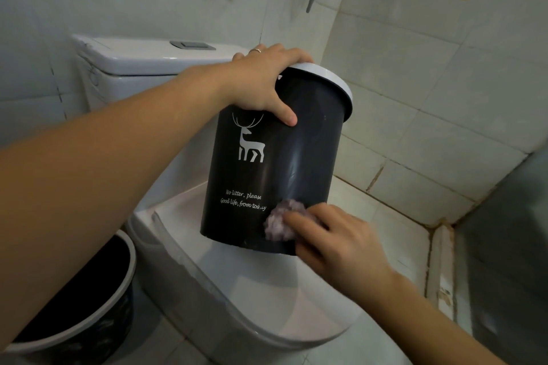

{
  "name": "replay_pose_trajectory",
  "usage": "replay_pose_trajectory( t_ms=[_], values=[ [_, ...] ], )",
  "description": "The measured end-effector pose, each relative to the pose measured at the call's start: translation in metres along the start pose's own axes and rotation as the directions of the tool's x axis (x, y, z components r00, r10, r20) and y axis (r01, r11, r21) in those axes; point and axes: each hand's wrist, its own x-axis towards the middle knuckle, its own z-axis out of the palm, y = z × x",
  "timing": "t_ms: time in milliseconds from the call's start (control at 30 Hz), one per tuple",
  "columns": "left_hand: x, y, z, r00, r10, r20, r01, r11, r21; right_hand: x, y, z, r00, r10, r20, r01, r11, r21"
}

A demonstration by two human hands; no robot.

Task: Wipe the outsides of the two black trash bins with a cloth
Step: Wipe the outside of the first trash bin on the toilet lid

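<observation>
At the centre of the frame the left hand [267, 83] is clamped on the top of the black bin [275, 163]: its fingers curl over the white rim ring [335, 83] and the thumb presses down on the dark wall just right of the printed deer. That grip carries the bin, which seems to hang clear above the closed toilet lid [267, 290], though whether its base touches the lid I cannot tell. The bin is tilted, its rim leaning toward the upper right and its base toward the lower left, most likely so the lower part of the wall turns up to face the other hand.

Lower right of centre, the right hand [335, 243] has its fingers bunched round a small pale purple cloth [281, 224] and presses it against the bin's wall close to the base edge, just right of the printed lettering. With the bin lifted off any surface, the cloth can reach right down to that bottom edge and round the curve, which I take to be the point of holding it up.

In the lower left corner of the frame the second bin [74, 305] stands on the floor beside the toilet, well apart from both hands. It is also dark with a pale rim.
</observation>
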Motion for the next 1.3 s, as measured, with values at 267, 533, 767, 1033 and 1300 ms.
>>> replay_pose_trajectory(
  t_ms=[267, 533, 767, 1033, 1300],
  values=[
    [0.000, 0.000, 0.000, 1.000, -0.005, -0.008, 0.005, 1.000, 0.014, 0.006, 0.004, 0.003, 0.981, 0.187, -0.053, -0.184, 0.981, 0.065],
    [-0.002, 0.001, -0.001, 1.000, -0.007, -0.002, 0.007, 1.000, 0.006, -0.011, 0.007, 0.002, 0.999, -0.040, 0.021, 0.039, 0.999, 0.036],
    [0.001, 0.004, -0.001, 1.000, -0.013, 0.005, 0.013, 1.000, 0.027, 0.017, 0.009, -0.001, 0.976, 0.212, -0.050, -0.209, 0.976, 0.062],
    [-0.001, 0.008, -0.001, 1.000, -0.011, 0.009, 0.011, 1.000, 0.023, 0.001, -0.008, -0.004, 0.987, -0.131, 0.089, 0.131, 0.991, 0.003],
    [-0.001, 0.009, 0.000, 1.000, -0.017, 0.007, 0.017, 0.999, 0.039, 0.022, -0.011, -0.004, 0.996, 0.094, -0.002, -0.094, 0.995, -0.022]
  ],
)
